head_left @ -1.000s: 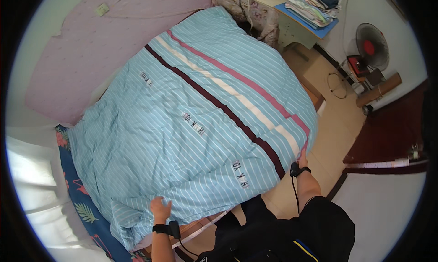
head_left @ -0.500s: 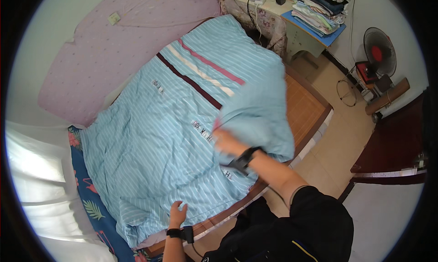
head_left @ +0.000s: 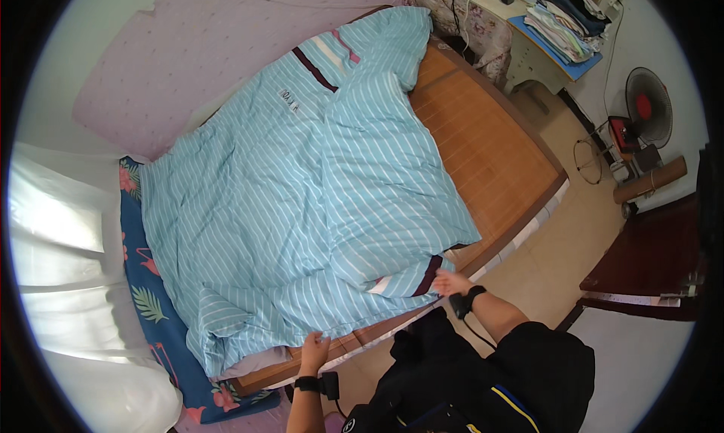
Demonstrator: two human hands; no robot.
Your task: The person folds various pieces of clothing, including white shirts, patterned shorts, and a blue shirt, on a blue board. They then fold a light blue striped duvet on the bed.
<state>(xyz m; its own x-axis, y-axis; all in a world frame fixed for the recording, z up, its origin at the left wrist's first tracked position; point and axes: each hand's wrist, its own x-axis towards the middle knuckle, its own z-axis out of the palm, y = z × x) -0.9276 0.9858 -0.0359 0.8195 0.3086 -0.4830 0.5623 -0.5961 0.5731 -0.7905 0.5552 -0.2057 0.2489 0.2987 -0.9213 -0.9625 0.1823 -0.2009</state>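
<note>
A light blue quilt (head_left: 241,207) with white stripes lies across the bed, its right part folded over toward the left. One dark maroon band shows at the folded corner near the front edge, beside cream and pink bits. My right hand (head_left: 452,283) is at that corner, its fingers closed on the quilt's edge by the maroon band. Farther left, my left hand (head_left: 315,351) rests against the quilt's near edge, thumb apart from the fingers, holding nothing that I can see. Both wrists wear black straps with a small box and cable.
A brown bamboo mat (head_left: 483,142) is bared on the bed's right side. Blue flowered fabric (head_left: 154,305) runs along the left, by a white curtain (head_left: 60,244). A desk with folded clothes (head_left: 562,26) stands at the back right; a fan (head_left: 647,109) is near the right wall.
The right part of the quilt has flipped over to the left and settled, uncovering more mat. My right hand has moved right and nearer to me. My view has shifted slightly.
</note>
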